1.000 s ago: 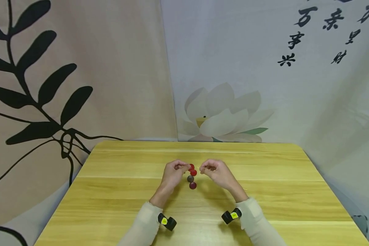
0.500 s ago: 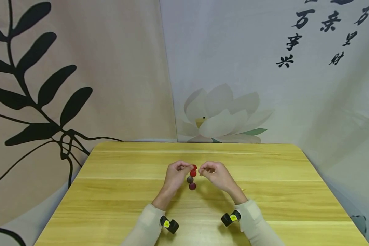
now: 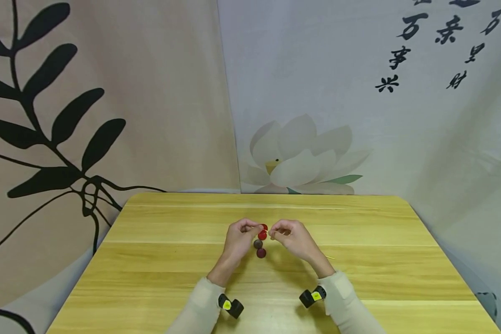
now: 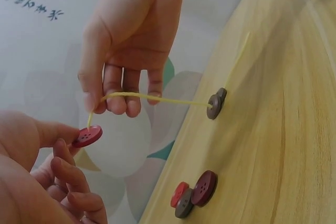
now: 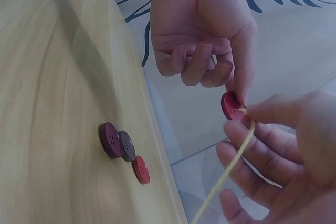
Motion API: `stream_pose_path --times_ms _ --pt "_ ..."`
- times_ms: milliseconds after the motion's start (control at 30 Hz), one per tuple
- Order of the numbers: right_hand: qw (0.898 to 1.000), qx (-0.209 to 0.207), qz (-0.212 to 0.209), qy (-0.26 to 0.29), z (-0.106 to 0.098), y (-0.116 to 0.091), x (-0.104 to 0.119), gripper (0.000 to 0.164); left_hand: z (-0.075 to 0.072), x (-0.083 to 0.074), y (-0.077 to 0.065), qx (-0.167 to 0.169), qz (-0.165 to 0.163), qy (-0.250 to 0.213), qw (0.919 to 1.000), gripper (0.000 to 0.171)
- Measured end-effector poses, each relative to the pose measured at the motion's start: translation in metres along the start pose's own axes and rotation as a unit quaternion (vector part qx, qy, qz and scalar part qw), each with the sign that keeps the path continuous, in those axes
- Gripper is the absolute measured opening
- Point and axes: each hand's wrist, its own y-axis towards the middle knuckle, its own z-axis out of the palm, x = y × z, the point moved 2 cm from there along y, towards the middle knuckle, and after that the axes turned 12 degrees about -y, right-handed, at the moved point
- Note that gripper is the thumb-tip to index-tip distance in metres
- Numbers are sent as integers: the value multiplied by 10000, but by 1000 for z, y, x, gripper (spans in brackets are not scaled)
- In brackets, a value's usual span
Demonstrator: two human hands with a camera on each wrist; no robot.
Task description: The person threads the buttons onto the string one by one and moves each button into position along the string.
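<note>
1. We see the left hand [image 3: 239,235] pinching a round red four-hole button [image 4: 89,136] between thumb and finger, raised in front of the bench's far side, its other fingers curled in.
2. We see the right hand [image 3: 293,236] just beside it, thumb and fingertip closed on a thin yellow cord [image 4: 184,102], the remaining fingers bent and slightly spread.
3. The cord meets the face of the red button; from the right hand it runs on to two round grey-brown buttons [image 4: 213,107] strung close together, and a length of it shows beyond them. We cannot tell whether that pair touches the bench.
4. On the pale yellow wood-grained bench [image 3: 175,264], below the gap between the hands, we find three loose buttons in an uneven line: a small round bright red one [image 5: 140,170], a round dark grey-brown one [image 5: 127,146] and a larger round maroon one [image 5: 111,140], the maroon nearest the person.
5. Both arms wear cream sleeves [image 3: 196,299]. Behind the bench we see a pale cloth backdrop [image 3: 317,83] printed with a white lotus.
</note>
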Motion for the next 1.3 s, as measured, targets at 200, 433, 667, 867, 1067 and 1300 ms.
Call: stream_pose_path --times_ms 200,433,667,867,1067,1300 --pt "10000 -17 1 16 2 1 0 8 0 1 -1 9 21 -28 10000 12" --pt "10000 -29 -58 19 3 1 -2 7 2 0 -3 3 17 -11 10000 11" --pt "9999 -83 -82 -43 4 1 -2 7 2 -2 -4 -38 -19 1 10000 11" --pt "9998 -147 -81 -110 4 0 -2 7 3 -2 -5 -7 -20 -52 10000 11" --pt "9997 -225 -2 -37 3 -3 1 5 6 -1 -5 -13 -52 -94 9999 11" --pt "9987 -491 -126 -96 3 -4 0 6 9 0 -4 -8 -56 -114 9999 11"
